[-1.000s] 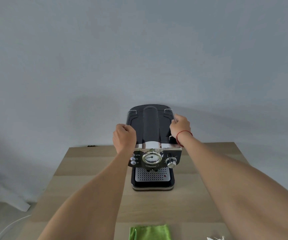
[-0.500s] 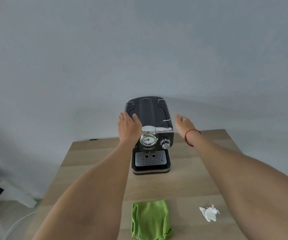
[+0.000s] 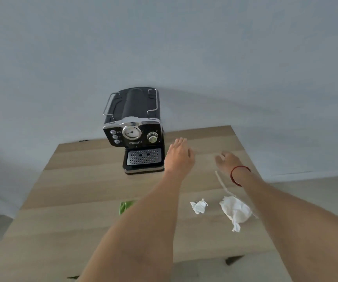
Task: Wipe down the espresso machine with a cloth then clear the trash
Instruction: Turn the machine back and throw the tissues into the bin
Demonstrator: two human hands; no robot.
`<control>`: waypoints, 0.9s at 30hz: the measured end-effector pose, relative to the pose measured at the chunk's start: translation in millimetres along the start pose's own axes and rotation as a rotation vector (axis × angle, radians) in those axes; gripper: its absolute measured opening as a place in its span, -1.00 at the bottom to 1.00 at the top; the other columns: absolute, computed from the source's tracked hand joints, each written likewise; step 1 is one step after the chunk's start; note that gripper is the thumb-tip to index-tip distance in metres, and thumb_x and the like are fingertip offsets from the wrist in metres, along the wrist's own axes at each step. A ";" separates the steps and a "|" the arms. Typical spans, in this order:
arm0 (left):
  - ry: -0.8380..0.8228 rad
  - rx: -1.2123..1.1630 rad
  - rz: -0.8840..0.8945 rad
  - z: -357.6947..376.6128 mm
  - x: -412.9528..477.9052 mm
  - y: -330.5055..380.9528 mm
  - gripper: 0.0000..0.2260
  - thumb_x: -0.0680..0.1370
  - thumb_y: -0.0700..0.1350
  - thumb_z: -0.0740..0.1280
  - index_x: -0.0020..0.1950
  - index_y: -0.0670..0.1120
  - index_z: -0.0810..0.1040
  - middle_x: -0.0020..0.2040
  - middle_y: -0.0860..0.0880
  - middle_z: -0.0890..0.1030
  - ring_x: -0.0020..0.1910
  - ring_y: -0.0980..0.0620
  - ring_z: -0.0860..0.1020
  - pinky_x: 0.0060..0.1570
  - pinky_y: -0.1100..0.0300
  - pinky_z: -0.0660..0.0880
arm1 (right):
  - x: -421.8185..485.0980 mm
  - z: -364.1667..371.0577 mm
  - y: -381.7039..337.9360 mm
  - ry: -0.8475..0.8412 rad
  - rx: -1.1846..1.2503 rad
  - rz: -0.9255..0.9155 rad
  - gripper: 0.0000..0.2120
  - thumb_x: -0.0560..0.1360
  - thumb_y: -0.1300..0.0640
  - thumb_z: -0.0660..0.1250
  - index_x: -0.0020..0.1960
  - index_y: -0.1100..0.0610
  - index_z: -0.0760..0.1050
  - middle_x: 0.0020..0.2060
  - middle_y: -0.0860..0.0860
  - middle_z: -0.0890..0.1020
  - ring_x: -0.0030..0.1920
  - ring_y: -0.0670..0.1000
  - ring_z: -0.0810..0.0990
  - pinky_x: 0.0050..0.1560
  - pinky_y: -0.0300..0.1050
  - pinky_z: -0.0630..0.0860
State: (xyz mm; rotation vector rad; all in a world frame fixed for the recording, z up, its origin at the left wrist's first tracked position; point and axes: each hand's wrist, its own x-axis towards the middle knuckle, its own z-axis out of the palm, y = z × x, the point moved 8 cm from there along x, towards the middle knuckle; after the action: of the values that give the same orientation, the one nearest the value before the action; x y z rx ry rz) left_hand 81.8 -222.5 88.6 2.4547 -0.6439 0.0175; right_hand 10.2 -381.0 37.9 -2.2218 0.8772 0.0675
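A black and chrome espresso machine [image 3: 133,131] stands at the far side of the wooden table [image 3: 78,200], against the wall. My left hand [image 3: 179,155] hovers just right of its drip tray, fingers spread and empty. My right hand [image 3: 227,160], with a red band at the wrist, is further right above the table, also empty. A green cloth [image 3: 126,206] lies nearer to me, mostly hidden by my left forearm. Two crumpled white tissues, a small one [image 3: 199,206] and a larger one [image 3: 236,211], lie on the table's right part. A thin white strip [image 3: 222,183] lies beyond them.
A pale grey wall rises directly behind the machine. The table's right edge runs close to my right forearm, with floor beyond it. The near table edge shows at the bottom of the view.
Both hands let go of the machine's sides and moved right and toward me. The view shifted, bringing the larger tissue and the white strip into sight.
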 end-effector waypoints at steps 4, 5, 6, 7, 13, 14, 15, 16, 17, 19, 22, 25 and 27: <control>-0.357 0.057 -0.208 95.4 -46.2 -21.8 -0.68 0.56 -0.12 0.18 0.30 -0.12 0.47 0.27 -0.14 0.51 0.27 -0.16 0.47 0.14 0.04 0.44 | -6.5 32.3 75.0 -0.098 -0.127 0.075 -0.89 0.54 0.02 0.23 -0.12 0.03 0.47 0.03 0.08 0.54 0.21 0.08 0.51 0.20 -0.15 0.39; -0.443 0.076 -0.235 118.5 -58.8 -28.7 -0.65 0.56 -0.12 0.20 0.35 -0.06 0.45 0.31 -0.11 0.48 0.31 -0.13 0.44 0.20 0.04 0.43 | -11.8 41.8 92.1 -0.132 -0.170 0.115 -0.90 0.50 0.04 0.28 -0.05 0.05 0.50 0.04 0.07 0.57 0.20 0.11 0.54 0.21 -0.13 0.44; -0.516 0.093 -0.258 138.4 -71.8 -34.3 -0.62 0.56 -0.11 0.22 0.38 -0.01 0.42 0.35 -0.09 0.45 0.35 -0.11 0.42 0.24 0.02 0.42 | -16.8 52.2 109.3 -0.158 -0.222 0.162 -0.78 0.45 0.04 0.33 0.06 0.08 0.52 0.08 0.07 0.59 0.19 0.13 0.56 0.21 -0.09 0.48; -0.568 0.104 -0.279 156.5 -83.8 -39.5 -0.61 0.55 -0.10 0.23 0.39 0.02 0.41 0.37 -0.08 0.43 0.36 -0.11 0.41 0.25 0.01 0.43 | -23.9 61.6 122.7 -0.194 -0.308 0.192 -0.67 0.40 0.02 0.36 0.14 0.09 0.52 0.12 0.07 0.59 0.18 0.13 0.57 0.19 -0.08 0.51; -0.505 0.102 -0.361 188.8 -122.3 -54.8 -0.72 0.57 -0.24 0.23 0.25 -0.06 0.53 0.25 -0.16 0.42 0.22 -0.18 0.49 0.14 0.00 0.49 | -39.9 97.3 160.9 -0.227 -0.411 0.213 -0.61 0.50 0.24 0.28 0.32 0.16 0.38 0.26 0.12 0.48 0.27 0.12 0.51 0.21 -0.11 0.48; -0.482 0.096 -0.366 186.0 -123.6 -56.6 -0.74 0.57 -0.25 0.23 0.22 -0.08 0.55 0.24 -0.17 0.45 0.20 -0.18 0.52 0.14 0.00 0.50 | -38.9 99.0 158.9 -0.212 -0.379 0.205 -0.65 0.53 0.27 0.23 0.31 0.18 0.40 0.23 0.13 0.52 0.25 0.13 0.53 0.20 -0.11 0.47; -0.466 0.086 -0.375 183.0 -124.4 -58.9 -0.76 0.56 -0.25 0.24 0.19 -0.09 0.57 0.22 -0.17 0.48 0.18 -0.19 0.53 0.13 0.01 0.50 | -37.7 100.6 156.4 -0.203 -0.364 0.192 -0.67 0.55 0.28 0.20 0.30 0.21 0.42 0.21 0.14 0.56 0.23 0.13 0.55 0.19 -0.10 0.47; -0.453 0.073 -0.387 178.8 -124.6 -61.0 -0.76 0.56 -0.25 0.24 0.17 -0.11 0.58 0.21 -0.18 0.50 0.17 -0.19 0.54 0.12 0.03 0.50 | -38.6 99.5 151.3 -0.193 -0.335 0.190 -0.70 0.56 0.28 0.18 0.28 0.23 0.44 0.19 0.14 0.58 0.21 0.14 0.56 0.18 -0.10 0.47; -0.438 0.058 -0.399 173.1 -123.6 -62.9 -0.77 0.55 -0.26 0.24 0.17 -0.12 0.59 0.21 -0.18 0.52 0.16 -0.19 0.55 0.12 0.04 0.49 | -39.3 98.6 145.9 -0.191 -0.308 0.195 -0.72 0.56 0.28 0.17 0.25 0.25 0.46 0.17 0.14 0.58 0.21 0.16 0.56 0.17 -0.10 0.46; -0.393 0.037 -0.421 155.5 -119.8 -66.5 -0.77 0.56 -0.25 0.24 0.18 -0.14 0.58 0.21 -0.18 0.52 0.17 -0.20 0.55 0.13 0.05 0.47 | -39.7 95.0 130.1 -0.179 -0.282 0.173 -0.73 0.56 0.29 0.16 0.24 0.27 0.47 0.17 0.16 0.58 0.22 0.17 0.55 0.17 -0.09 0.45; -0.302 0.033 -0.444 115.4 -108.0 -74.7 -0.77 0.57 -0.23 0.24 0.20 -0.13 0.56 0.20 -0.18 0.53 0.17 -0.21 0.54 0.10 0.05 0.47 | -35.9 89.0 89.5 -0.147 -0.267 0.071 -0.74 0.57 0.29 0.16 0.21 0.27 0.50 0.13 0.20 0.60 0.19 0.18 0.56 0.10 -0.10 0.46; -0.193 0.022 -0.457 61.8 -100.3 -89.5 -0.78 0.56 -0.26 0.23 0.18 -0.16 0.53 0.18 -0.19 0.54 0.15 -0.22 0.53 0.03 0.03 0.47 | -38.6 98.9 26.7 -0.159 -0.233 -0.102 -0.78 0.55 0.26 0.12 -0.09 0.10 0.53 -0.08 0.21 0.59 -0.01 0.20 0.55 -0.08 -0.14 0.39; -0.122 0.014 -0.487 21.8 -101.7 -107.9 -0.78 0.56 -0.26 0.23 0.19 -0.18 0.53 0.17 -0.18 0.54 0.13 -0.20 0.54 -0.02 0.06 0.46 | -46.2 114.2 -14.7 -0.155 -0.185 -0.151 -0.73 0.51 0.24 0.11 -0.36 0.09 0.29 -0.18 0.17 0.54 -0.15 0.15 0.44 -0.16 -0.17 0.31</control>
State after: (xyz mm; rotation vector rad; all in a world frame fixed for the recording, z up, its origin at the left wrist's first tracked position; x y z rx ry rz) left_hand 37.8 -113.3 -4.2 2.5765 -0.0813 -0.3213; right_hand 7.3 -272.7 -22.6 -2.4105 0.6393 0.2558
